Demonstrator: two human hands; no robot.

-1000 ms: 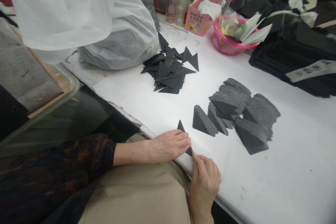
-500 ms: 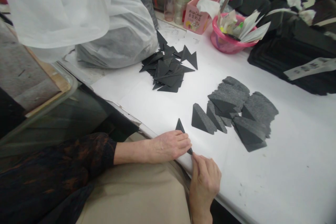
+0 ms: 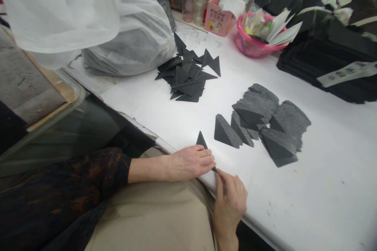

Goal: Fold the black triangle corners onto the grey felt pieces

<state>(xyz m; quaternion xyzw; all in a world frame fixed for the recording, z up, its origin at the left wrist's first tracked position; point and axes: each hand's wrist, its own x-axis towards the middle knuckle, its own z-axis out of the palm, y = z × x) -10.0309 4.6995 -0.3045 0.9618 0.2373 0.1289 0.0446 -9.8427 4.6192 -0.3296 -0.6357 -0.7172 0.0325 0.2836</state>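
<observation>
- At 11 o'clock from the black triangular piece [image 3: 201,139], I have a white plastic bag [image 3: 149,27].
- At 12, just beside the bag, a loose pile of black triangles [image 3: 188,86].
- At 8, the left hand [image 3: 191,163] lies across the piece's middle, fingers together; its thumb is hidden, so I cannot tell whether it pinches. I'd want those fingers flat and firm, so nothing skids.
- The piece itself sits by the near edge of the white table [image 3: 324,204], slim tip pointing to 11.
- At 5, the right hand [image 3: 231,198] seems to pinch the near tip between thumb and forefinger. I'd line that pinch up with the long edge and press evenly, as a sideways tug could crease it.
- At 2, well apart, overlapping grey-and-black pieces [image 3: 259,104].
</observation>
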